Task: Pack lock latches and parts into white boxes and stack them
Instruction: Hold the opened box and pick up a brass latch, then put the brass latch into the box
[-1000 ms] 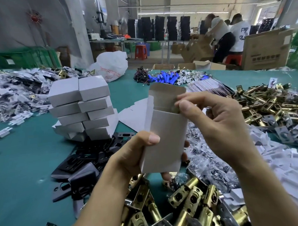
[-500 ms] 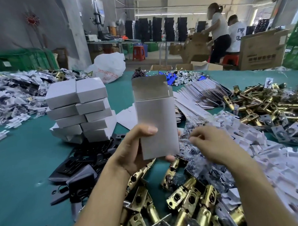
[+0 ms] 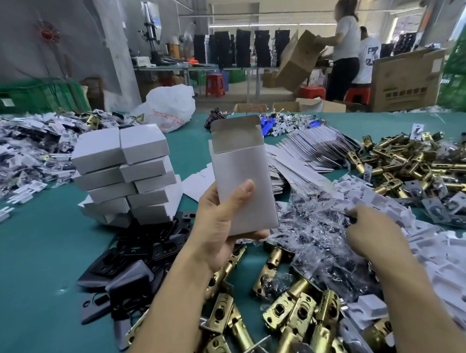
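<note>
My left hand (image 3: 218,230) grips an upright white box (image 3: 242,181) by its lower part, thumb on the front; the top flap stands open. My right hand (image 3: 370,231) reaches down to the right, fingers curled into a heap of clear parts bags (image 3: 311,226) beside white plastic inserts (image 3: 443,247). Whether it holds anything is hidden. Brass lock latches (image 3: 294,312) lie piled under both forearms. A stack of closed white boxes (image 3: 125,175) stands to the left.
Black metal plates (image 3: 128,261) lie beside the stack on the green table (image 3: 29,252). Flat unfolded boxes (image 3: 305,151) fan out behind the held box, with more brass latches (image 3: 412,157) at the right. Two people handle cardboard cartons in the background.
My right hand left the box's top flap and dropped right into the heap of bags. My left hand kept the box upright, its flap still open.
</note>
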{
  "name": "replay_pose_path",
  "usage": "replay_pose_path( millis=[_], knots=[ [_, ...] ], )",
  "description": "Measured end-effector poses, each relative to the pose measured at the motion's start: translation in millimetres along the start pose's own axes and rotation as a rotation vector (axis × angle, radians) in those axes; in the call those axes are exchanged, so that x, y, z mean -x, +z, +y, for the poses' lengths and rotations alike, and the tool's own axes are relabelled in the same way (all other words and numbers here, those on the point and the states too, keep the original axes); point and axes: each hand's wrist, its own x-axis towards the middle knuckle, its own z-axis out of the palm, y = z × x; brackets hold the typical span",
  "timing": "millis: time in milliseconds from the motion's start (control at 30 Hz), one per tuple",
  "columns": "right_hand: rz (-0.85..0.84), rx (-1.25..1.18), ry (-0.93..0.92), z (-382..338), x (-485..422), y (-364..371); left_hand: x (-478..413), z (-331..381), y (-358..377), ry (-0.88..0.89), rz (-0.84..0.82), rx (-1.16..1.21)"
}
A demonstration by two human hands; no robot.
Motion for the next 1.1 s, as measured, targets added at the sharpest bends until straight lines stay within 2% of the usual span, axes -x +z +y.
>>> replay_pose_path(
  millis=[133,233,333,667,733,833,867,967,1100],
  knots=[
    [0.024,0.042,0.107,2.1,-2.4,0.5,-0.4,0.1,-0.5,0.029,0.010,0.003],
    [-0.030,0.082,0.153,0.7,-5.4,-0.5,0.9,0.7,-2.1,0.039,-0.040,-0.013],
    [0.029,0.106,0.099,2.9,-8.1,1.0,1.8,0.7,-1.7,0.031,-0.067,-0.021],
    [0.236,-0.152,0.011,6.0,-8.4,0.2,0.7,-2.3,-4.6,0.030,-0.118,-0.096],
    [0.339,-0.276,-0.058,1.7,-4.3,-7.2,1.2,-3.0,-3.2,0.035,-0.116,-0.129],
    [0.510,-0.601,-0.381,-20.3,14.3,-25.5,1.1,-5.2,-2.6,0.017,-0.095,-0.185],
    [0.515,-0.706,-0.487,-32.0,23.1,-32.2,1.0,-5.6,-2.2,0.008,-0.100,-0.200],
    [0.302,-0.949,-0.625,-61.0,46.3,-39.3,1.5,-6.2,-1.2,-0.011,-0.139,-0.197],
    [0.160,-0.974,-0.633,-72.8,61.0,-28.0,1.4,-5.8,-1.7,-0.023,-0.162,-0.212]
  ],
)
